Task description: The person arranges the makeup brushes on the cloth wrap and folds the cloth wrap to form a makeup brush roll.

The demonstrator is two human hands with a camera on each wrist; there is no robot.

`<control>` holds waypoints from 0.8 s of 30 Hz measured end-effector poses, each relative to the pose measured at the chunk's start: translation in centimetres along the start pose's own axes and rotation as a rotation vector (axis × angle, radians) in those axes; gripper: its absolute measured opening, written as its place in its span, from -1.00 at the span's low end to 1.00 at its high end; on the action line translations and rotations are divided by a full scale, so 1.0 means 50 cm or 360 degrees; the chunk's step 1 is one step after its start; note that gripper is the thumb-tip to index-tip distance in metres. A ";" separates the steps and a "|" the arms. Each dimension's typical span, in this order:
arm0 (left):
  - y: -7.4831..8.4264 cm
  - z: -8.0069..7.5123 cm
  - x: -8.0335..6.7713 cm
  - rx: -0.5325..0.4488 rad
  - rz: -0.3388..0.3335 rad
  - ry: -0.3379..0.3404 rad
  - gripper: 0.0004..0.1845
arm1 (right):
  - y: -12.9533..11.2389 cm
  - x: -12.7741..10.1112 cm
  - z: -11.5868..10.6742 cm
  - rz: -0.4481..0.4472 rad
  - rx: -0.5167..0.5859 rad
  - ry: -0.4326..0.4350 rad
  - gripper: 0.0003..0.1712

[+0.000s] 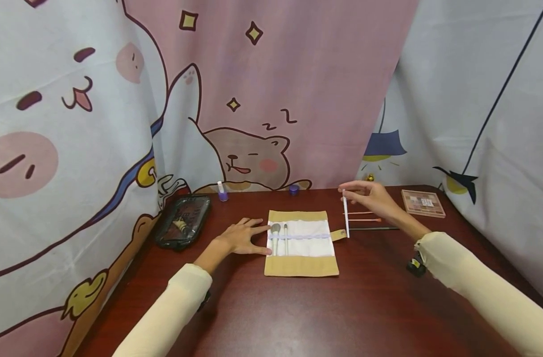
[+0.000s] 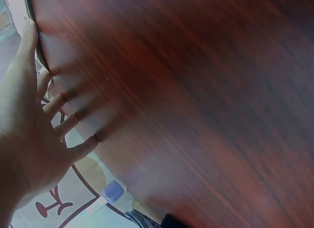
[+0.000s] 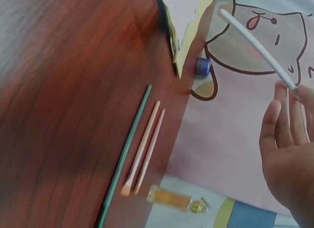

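1. The right hand pinches a thin white brush at its top end with the fingertips, and the brush hangs straight down above the surface, just by the right side of the brush roll near the middle of the surface
2. The left hand lies flat with fingers spread on the surface, touching the left side of the roll
3. The pinch is small and only at the tip, so I think the smooth, slim brush could slip out and fall, or swing and bump the little tab on the roll
4. If the left hand lifts, the soft cloth roll could slide or bunch up
5. The roll is flat cloth, white in the middle with tan bands, and two grey brushes sit under its strap
6. Two thin pink brushes and one long dark one lie side by side toward the right edge, all stick-shaped and easy to roll
7. The surface is dark red wood, smooth and a bit shiny
8. A see-through pouch sits by the left edge and a flat box of colours by the far right corner
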State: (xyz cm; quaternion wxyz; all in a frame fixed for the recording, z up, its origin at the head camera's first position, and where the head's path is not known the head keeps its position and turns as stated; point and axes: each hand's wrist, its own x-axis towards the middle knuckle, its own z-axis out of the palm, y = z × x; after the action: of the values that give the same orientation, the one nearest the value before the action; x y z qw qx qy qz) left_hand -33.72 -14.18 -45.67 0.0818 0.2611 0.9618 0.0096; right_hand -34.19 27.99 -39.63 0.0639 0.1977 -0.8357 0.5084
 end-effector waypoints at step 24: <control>0.001 -0.006 -0.004 -0.0041 0.0053 0.0026 -0.01 | -0.016 0.106 0.149 -0.0039 0.0180 -0.0051 -0.65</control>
State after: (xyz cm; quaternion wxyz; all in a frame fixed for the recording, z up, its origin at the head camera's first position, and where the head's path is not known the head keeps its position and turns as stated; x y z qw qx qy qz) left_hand -33.56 -14.21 -45.35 0.0770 0.2757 0.9578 0.0255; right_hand -38.00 19.76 -40.88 0.0453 0.2194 -0.8040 0.5508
